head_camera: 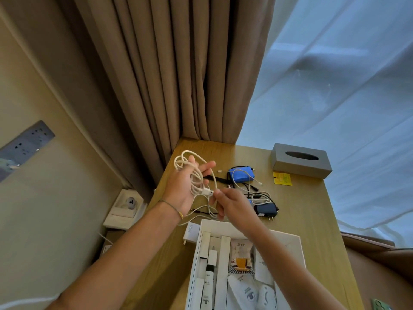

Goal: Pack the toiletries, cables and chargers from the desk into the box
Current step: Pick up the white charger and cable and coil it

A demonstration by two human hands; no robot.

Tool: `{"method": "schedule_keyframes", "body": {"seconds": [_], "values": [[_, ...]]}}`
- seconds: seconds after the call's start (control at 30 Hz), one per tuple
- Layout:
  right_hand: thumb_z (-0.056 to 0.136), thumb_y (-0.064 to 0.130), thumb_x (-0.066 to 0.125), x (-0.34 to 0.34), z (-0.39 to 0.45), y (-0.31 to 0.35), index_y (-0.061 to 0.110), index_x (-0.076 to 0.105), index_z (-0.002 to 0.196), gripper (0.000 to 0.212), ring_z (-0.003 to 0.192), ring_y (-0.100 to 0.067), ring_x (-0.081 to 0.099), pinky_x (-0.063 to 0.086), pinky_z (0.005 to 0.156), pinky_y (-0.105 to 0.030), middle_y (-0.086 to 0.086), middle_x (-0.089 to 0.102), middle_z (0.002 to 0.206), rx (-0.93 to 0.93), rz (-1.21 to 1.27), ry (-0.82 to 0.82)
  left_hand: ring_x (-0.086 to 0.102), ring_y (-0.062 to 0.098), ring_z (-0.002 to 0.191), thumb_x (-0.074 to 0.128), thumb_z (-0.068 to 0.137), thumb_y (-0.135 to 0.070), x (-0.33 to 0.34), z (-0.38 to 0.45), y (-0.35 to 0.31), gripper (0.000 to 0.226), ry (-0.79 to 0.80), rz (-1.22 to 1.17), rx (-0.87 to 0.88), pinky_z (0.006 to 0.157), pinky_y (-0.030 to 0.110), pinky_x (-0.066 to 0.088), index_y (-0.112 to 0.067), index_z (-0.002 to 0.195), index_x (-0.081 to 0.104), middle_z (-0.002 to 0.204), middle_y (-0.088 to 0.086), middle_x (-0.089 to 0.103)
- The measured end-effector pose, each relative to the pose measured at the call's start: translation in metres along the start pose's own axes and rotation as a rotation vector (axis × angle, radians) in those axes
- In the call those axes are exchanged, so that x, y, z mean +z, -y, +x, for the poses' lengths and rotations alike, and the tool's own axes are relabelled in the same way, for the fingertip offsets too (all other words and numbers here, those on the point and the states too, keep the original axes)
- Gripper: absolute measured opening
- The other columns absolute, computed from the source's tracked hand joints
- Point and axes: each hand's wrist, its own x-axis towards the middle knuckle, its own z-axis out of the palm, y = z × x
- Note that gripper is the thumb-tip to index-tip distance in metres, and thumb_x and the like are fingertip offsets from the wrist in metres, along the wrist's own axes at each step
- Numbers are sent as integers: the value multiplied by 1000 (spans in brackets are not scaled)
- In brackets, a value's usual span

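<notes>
My left hand (185, 186) is raised above the wooden desk (308, 220) with a white cable (190, 162) looped in coils around its fingers. My right hand (230, 204) pinches the same cable just below its plug. Under my arms lies the open white box (290, 239), holding sachets, tubes and slim white packets. Behind my hands a blue battery pack (242, 176) lies among black and white cables (261, 195). A dark plug charger (267, 210) rests to the right. A white charger (191, 232) sits at the box's left corner.
A grey tissue box (299, 163) stands at the desk's back right, with a yellow card (282, 179) in front of it. Brown curtains hang behind the desk. Left of the desk, lower down, a white tray (125, 209) holds a small grey object.
</notes>
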Motion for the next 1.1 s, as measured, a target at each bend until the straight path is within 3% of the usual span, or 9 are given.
{"method": "schedule_keyframes", "body": {"seconds": [0.1,0.23,0.4,0.5,0.57,0.73,0.9,1.0,1.1], "values": [[107,28,44,8,-5,-2,9,69,92,35,48,-7,50,50,59,-33,10,52,49,12,22,-13,71,24,88,43,106,-25,-2,5,-1,20,-75,-35,-29,73,35,56,-12,103,58,102,16,77],[106,32,46,1,-13,4,19,72,97,31,64,-19,54,48,65,-40,0,58,68,-9,108,-145,71,22,80,44,106,-32,-15,7,12,29,-232,555,129,69,37,60,-16,91,63,91,11,75],[99,59,43,8,-20,11,23,66,83,45,56,-12,50,45,56,-36,-3,63,67,-149,-259,-154,70,11,60,45,105,-25,-18,3,34,21,-230,828,200,50,19,54,-16,106,65,76,-3,74],[106,45,40,10,-20,7,37,58,73,38,52,-6,48,42,54,-32,5,57,58,-130,-310,-199,74,16,68,49,104,-23,-16,-1,42,20,-129,728,96,56,25,58,-14,110,66,75,-4,77],[108,36,41,6,-20,3,38,59,70,42,51,-4,47,40,52,-26,9,57,55,-98,-246,-208,75,22,91,53,102,-23,-17,-3,42,25,4,578,-45,75,36,60,-9,115,68,91,3,79],[107,36,41,2,-16,-5,7,68,83,46,63,-17,54,54,66,-48,-3,64,70,83,-177,-96,60,27,125,40,105,-16,-20,-9,39,36,394,82,-221,103,41,48,-6,135,58,132,14,65],[105,36,43,1,-14,-16,13,66,74,46,58,-11,54,54,66,-45,6,60,62,159,-161,-7,64,22,92,46,103,-27,-10,-9,49,34,312,72,-195,70,40,55,-9,127,62,89,6,59],[106,37,45,-1,-18,-26,9,68,80,45,49,-8,52,49,54,-32,4,61,61,219,-3,48,65,23,75,47,102,-38,-5,-6,63,29,175,-18,-181,67,39,53,-13,93,58,78,4,56],[106,32,45,-7,-28,-39,10,69,72,47,44,-10,50,48,54,-33,5,60,51,214,64,106,65,24,65,43,104,-41,-4,-2,78,34,96,-130,-211,69,39,57,-14,85,52,70,6,58]]}}
